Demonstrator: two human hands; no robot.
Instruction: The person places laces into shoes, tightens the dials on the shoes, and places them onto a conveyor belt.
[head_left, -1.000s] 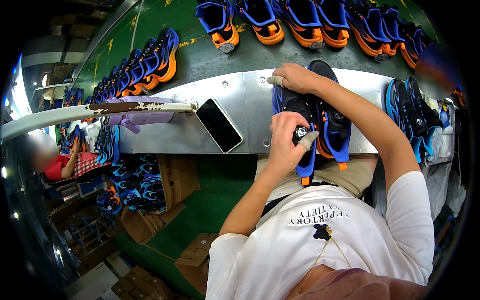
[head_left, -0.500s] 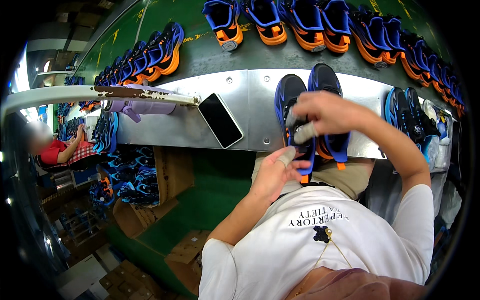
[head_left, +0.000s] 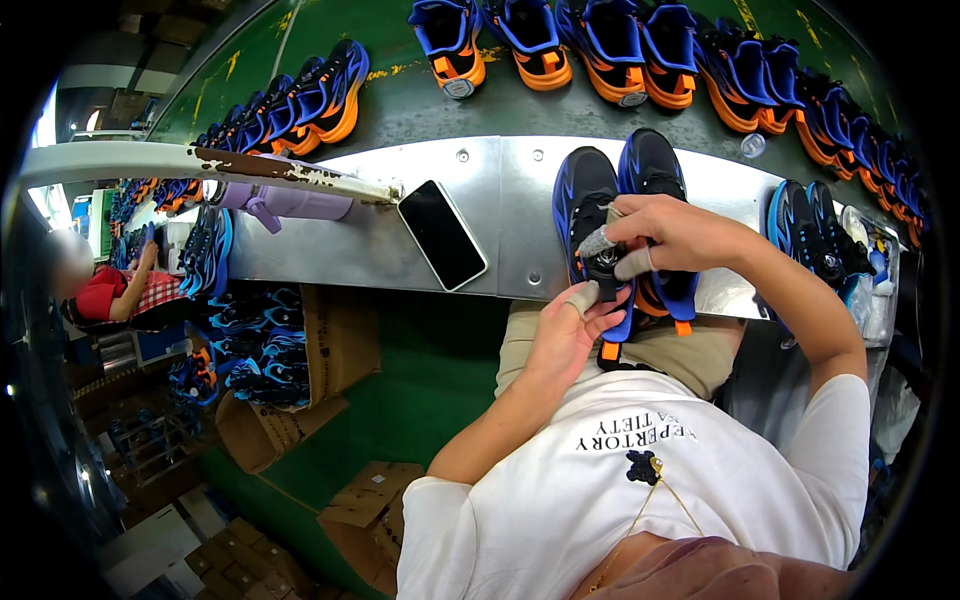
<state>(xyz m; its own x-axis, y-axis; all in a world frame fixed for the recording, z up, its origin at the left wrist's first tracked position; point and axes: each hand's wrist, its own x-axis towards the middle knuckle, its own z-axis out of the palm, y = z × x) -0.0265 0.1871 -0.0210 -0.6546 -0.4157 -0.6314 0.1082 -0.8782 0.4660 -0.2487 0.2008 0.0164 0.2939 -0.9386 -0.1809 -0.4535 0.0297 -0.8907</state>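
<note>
At the silver worktop point(head_left: 370, 255), the right hand point(head_left: 612, 256) has its wrapped fingertips around the round dial point(head_left: 607, 258) of a black-and-blue shoe point(head_left: 588, 180), while the left hand point(head_left: 566, 335) is at its opening. A matching shoe point(head_left: 652, 158) stands just beside it to the right; a phone point(head_left: 443, 236) and a purple bottle point(head_left: 310, 203) lie to the left. Beyond the worktop, orange-soled shoes point(head_left: 608, 55) line a green surface point(head_left: 430, 115), and a person in red point(head_left: 98, 295) sits far left.

Black-and-blue shoe point(head_left: 588, 178) with orange heel tab point(head_left: 611, 350), upright on metal ledge point(head_left: 520, 215)
</note>
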